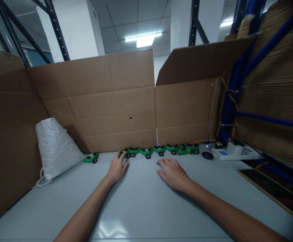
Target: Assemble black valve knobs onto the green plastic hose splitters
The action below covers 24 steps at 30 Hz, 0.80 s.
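Observation:
My left hand (116, 168) reaches to the left end of a row of green toy cars, its fingers curled over a green toy car (121, 154) that they partly hide. The other green toy cars (160, 151) with black wheels stand close together along the back of the table. My right hand (173, 172) lies low over the tabletop in front of the row, fingers stretched forward and thumb apart. Beside its outer edge shows a thin red stick-like thing (180, 166). A small blue piece (158, 163) peeks out at its fingertips; the hand hides the rest.
A separate green toy car (92, 158) stands at the left, beside a white padded bag (57, 148). Cardboard walls (111, 111) enclose the table (136, 205). On the right are a black ring (207, 155), a white power strip (237, 153) with cables and a dark flat panel (274, 188).

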Available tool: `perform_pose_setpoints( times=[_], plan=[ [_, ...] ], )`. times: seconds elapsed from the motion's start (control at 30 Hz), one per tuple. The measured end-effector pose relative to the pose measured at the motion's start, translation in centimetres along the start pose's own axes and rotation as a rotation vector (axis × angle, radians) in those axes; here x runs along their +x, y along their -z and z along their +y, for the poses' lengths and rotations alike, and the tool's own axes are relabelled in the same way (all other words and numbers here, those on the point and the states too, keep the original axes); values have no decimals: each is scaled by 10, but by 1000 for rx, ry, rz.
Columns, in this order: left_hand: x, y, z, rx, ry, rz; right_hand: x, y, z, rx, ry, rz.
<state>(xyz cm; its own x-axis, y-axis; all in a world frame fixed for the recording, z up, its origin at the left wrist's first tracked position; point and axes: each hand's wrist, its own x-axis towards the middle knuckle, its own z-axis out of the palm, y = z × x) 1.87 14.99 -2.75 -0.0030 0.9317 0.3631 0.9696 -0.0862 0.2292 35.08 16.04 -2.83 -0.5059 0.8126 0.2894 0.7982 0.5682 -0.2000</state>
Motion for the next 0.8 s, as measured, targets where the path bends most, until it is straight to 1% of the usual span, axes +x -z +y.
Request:
perform_pose_setpoints(
  times=[0.17,0.33,0.6,0.8],
  plan=[
    [0,9,5,72,44,-24,-1,2,0,19,22,-26],
    [-1,18,10,111,132,28,-1,2,0,30,18,-29],
    [-1,14,7,105,179,64,-2,5,-2,28,17,-34],
    [0,14,5,91,153,70,-2,4,-2,25,8,-23]
  ],
)
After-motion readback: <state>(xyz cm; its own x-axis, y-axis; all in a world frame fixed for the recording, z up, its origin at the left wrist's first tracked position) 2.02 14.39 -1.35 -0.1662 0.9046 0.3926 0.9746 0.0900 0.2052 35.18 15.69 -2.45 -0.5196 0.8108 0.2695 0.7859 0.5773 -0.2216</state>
